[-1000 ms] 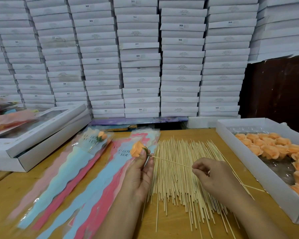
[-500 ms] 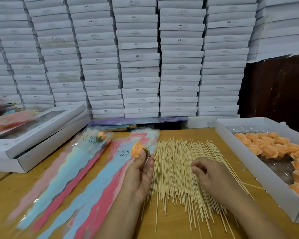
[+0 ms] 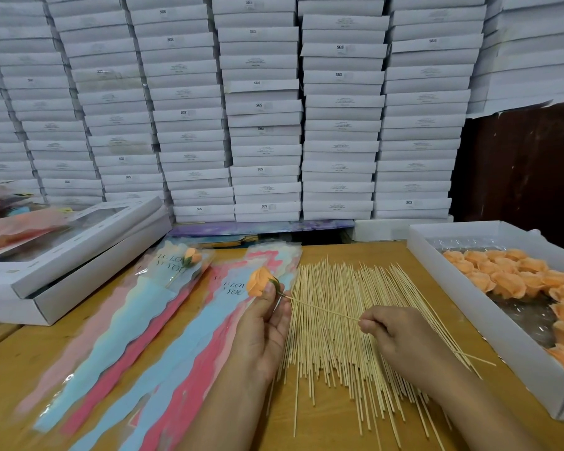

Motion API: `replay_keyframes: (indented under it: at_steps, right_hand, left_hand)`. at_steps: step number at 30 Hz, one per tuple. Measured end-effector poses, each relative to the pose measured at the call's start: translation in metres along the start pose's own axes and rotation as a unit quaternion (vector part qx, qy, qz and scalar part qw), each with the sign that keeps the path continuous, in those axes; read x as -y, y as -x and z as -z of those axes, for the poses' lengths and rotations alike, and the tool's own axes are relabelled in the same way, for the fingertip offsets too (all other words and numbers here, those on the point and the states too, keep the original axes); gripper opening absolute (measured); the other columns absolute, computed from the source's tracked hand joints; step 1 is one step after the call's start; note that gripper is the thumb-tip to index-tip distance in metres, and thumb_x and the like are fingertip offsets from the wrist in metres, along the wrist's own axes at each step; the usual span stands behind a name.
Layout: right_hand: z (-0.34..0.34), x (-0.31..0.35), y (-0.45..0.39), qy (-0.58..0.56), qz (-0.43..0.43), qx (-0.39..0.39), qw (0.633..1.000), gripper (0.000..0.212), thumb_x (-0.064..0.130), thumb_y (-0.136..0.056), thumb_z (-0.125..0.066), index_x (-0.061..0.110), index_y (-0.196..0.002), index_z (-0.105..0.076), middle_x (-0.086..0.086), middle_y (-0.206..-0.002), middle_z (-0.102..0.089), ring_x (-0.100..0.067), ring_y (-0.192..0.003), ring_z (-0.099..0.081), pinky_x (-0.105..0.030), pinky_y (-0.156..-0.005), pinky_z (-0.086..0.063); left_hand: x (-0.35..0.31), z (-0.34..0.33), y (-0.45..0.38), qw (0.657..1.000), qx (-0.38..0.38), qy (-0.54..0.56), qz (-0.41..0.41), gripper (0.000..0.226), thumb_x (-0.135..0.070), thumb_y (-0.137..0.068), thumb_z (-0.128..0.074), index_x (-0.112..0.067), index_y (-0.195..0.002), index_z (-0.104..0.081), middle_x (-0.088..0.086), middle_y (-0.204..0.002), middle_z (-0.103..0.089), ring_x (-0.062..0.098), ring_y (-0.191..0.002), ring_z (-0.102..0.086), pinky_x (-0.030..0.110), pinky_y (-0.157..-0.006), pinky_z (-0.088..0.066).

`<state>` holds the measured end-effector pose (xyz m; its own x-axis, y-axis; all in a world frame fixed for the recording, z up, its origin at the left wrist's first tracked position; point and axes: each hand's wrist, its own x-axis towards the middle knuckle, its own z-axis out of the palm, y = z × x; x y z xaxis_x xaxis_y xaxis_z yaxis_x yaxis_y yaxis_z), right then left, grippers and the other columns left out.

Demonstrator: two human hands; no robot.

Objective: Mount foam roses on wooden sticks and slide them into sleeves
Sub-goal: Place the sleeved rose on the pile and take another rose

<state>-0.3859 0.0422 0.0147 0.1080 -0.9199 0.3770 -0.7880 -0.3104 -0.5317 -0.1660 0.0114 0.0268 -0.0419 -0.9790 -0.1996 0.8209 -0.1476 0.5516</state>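
Far left, a windowed white gift box (image 3: 79,252) sits on the wooden table (image 3: 10,369), and just beside it lies 1 finished sleeve (image 3: 163,288) with a rose already tucked inside. Next along, a second stack of pink-and-blue sleeves (image 3: 189,353) waits flat, its open mouth toward the back of the table.

Now the action: the left hand (image 3: 261,333) pinches the orange foam rose (image 3: 258,281) between thumb and fingertips, above the top of that stack. The stick (image 3: 319,308) runs from the rose's green base across to the right hand (image 3: 401,336), whose fingers are curled around it, the tail poking out past the wrist.

This looks like the seating push, and the trick is keeping the stick in line with the bloom's axis, so the point goes up the centre and not out through a petal. Foam crushes easily, so a light pinch near the green base seems wise.

Below lies the spread of spare sticks (image 3: 349,353), and far right the white tray (image 3: 469,307) holds loose roses (image 3: 508,275).
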Motion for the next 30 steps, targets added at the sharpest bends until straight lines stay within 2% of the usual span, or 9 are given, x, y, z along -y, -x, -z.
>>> replay_keyframes:
  at_steps: [8, 12, 16, 17, 19, 22, 26, 28, 30]
  right_hand:
    - [0.001, 0.003, 0.0, 0.005, 0.0, -0.003, 1.0, 0.026, 0.028, -0.101, -0.053, 0.038, -0.078, -0.061, 0.015, -0.073, -0.068, -0.001, -0.06, -0.059, -0.019, -0.052, -0.042]
    - [0.006, 0.004, -0.002, -0.073, -0.03, -0.051, 0.996, 0.028, 0.024, -0.098, -0.059, 0.032, -0.072, -0.068, 0.004, -0.071, -0.071, -0.014, -0.049, -0.056, -0.032, -0.053, -0.05]
    - [0.014, 0.004, -0.004, -0.171, -0.058, -0.13, 0.975, 0.028, 0.018, -0.097, -0.061, 0.026, -0.072, -0.072, 0.021, -0.08, -0.072, -0.002, -0.065, -0.064, -0.019, -0.061, -0.048]
    - [0.016, 0.004, -0.005, -0.199, -0.065, -0.146, 0.967, 0.028, 0.016, -0.097, -0.06, 0.025, -0.073, -0.073, 0.024, -0.083, -0.072, 0.005, -0.075, -0.065, -0.018, -0.068, -0.047]
    - [0.018, 0.004, -0.006, -0.256, -0.074, -0.16, 0.95, 0.025, 0.013, -0.097, -0.058, 0.025, -0.081, -0.073, 0.021, -0.084, -0.074, 0.011, -0.073, -0.062, -0.021, -0.07, -0.046]
    - [0.021, 0.004, -0.007, -0.328, -0.091, -0.159, 0.927, 0.019, 0.01, -0.098, -0.056, 0.02, -0.095, -0.072, 0.008, -0.082, -0.077, 0.003, -0.058, -0.058, -0.022, -0.06, -0.045]
    - [0.025, 0.001, -0.007, -0.366, -0.098, -0.158, 0.912, 0.018, 0.011, -0.098, -0.057, 0.02, -0.098, -0.072, 0.003, -0.085, -0.077, 0.001, -0.059, -0.058, -0.021, -0.055, -0.048]
    - [0.027, 0.0, -0.007, -0.371, -0.09, -0.165, 0.909, 0.018, 0.011, -0.097, -0.058, 0.022, -0.097, -0.073, 0.002, -0.085, -0.077, -0.001, -0.059, -0.058, -0.018, -0.052, -0.048]
    - [0.028, -0.001, -0.007, -0.375, -0.083, -0.173, 0.907, 0.019, 0.012, -0.097, -0.059, 0.024, -0.097, -0.074, 0.002, -0.085, -0.077, -0.002, -0.059, -0.058, -0.016, -0.05, -0.047]
  left_hand:
    - [0.0, -0.001, -0.002, 1.0, 0.007, -0.007, -0.008, 0.038, -0.016, -0.074, -0.075, 0.0, -0.108, -0.069, 0.011, -0.09, -0.074, 0.013, -0.069, -0.072, 0.022, -0.063, -0.061]
    - [-0.003, -0.005, 0.0, 0.999, 0.029, -0.04, -0.014, 0.045, -0.02, -0.075, -0.075, 0.001, -0.113, -0.067, 0.014, -0.107, -0.076, 0.017, -0.084, -0.076, 0.025, -0.069, -0.062]
    - [-0.01, -0.02, 0.012, 0.978, 0.026, -0.205, 0.024, 0.019, -0.012, -0.088, -0.07, -0.004, -0.105, -0.067, 0.012, -0.1, -0.077, 0.016, -0.075, -0.075, 0.023, -0.061, -0.062]
    - [-0.015, -0.025, 0.016, 0.966, 0.03, -0.255, 0.035, 0.016, -0.01, -0.093, -0.066, -0.005, -0.108, -0.067, 0.01, -0.098, -0.078, 0.015, -0.071, -0.074, 0.022, -0.059, -0.061]
    - [-0.029, -0.036, 0.022, 0.935, 0.06, -0.35, 0.015, 0.016, -0.012, -0.097, -0.061, -0.009, -0.111, -0.068, 0.006, -0.097, -0.079, 0.012, -0.067, -0.072, 0.02, -0.056, -0.057]
    - [-0.064, -0.046, 0.022, 0.824, 0.08, -0.55, -0.105, 0.012, -0.023, -0.096, -0.064, -0.019, -0.102, -0.074, -0.004, -0.088, -0.079, 0.005, -0.062, -0.069, 0.016, -0.052, -0.049]
    - [-0.109, -0.014, -0.014, 0.62, -0.064, -0.741, -0.249, 0.023, -0.008, -0.09, -0.061, -0.013, -0.067, -0.061, 0.001, -0.066, -0.061, 0.022, -0.058, -0.054, 0.024, -0.058, -0.039]
    - [-0.119, 0.02, -0.033, 0.516, -0.108, -0.823, -0.213, 0.03, -0.011, -0.091, -0.057, -0.013, -0.062, -0.051, 0.006, -0.063, -0.048, 0.026, -0.066, -0.049, 0.028, -0.061, -0.034]
    - [-0.12, 0.053, -0.045, 0.444, -0.107, -0.881, -0.126, 0.03, -0.032, -0.097, -0.056, -0.013, -0.073, -0.053, 0.004, -0.075, -0.052, 0.027, -0.08, -0.054, 0.03, -0.066, -0.038]
